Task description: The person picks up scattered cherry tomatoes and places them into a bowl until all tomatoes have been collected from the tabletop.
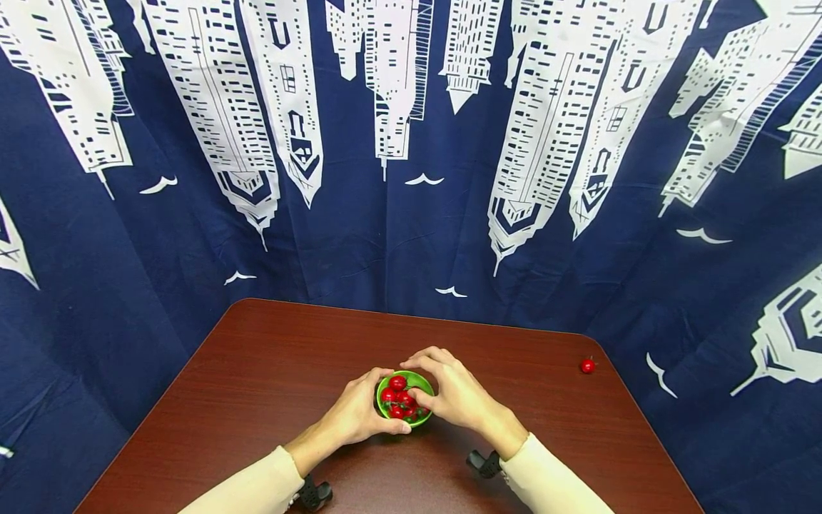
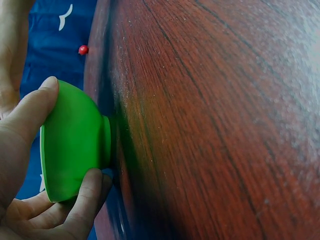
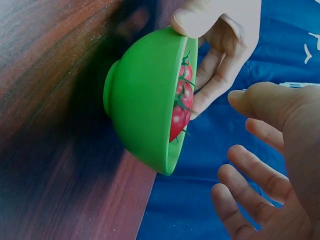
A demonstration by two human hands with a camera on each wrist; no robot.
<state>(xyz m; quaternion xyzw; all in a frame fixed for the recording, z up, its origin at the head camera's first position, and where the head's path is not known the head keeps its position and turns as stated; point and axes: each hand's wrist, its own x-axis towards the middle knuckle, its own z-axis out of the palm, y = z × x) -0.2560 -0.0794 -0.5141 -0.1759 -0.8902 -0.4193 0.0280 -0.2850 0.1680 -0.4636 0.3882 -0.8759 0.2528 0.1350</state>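
A green bowl (image 2: pixel 75 140) of small red tomatoes (image 1: pixel 404 398) is near the middle of the wooden table. My left hand (image 1: pixel 356 407) grips the bowl from its left side, thumb at the near rim and fingers round the far side. Whether the bowl's foot touches the table I cannot tell. Over the right side of the bowl hovers my right hand (image 1: pixel 459 389), its fingers spread and loosely bent. In the right wrist view that hand holds nothing and stands apart from the tomatoes, whose green stems show above the rim.
One lone red tomato (image 1: pixel 587 365) lies near the table's far right corner. Behind the brown table (image 1: pixel 289 357) hangs a dark blue curtain (image 1: pixel 385 250) printed with white buildings and birds. A black wrist device (image 1: pixel 483 464) is strapped at each sleeve.
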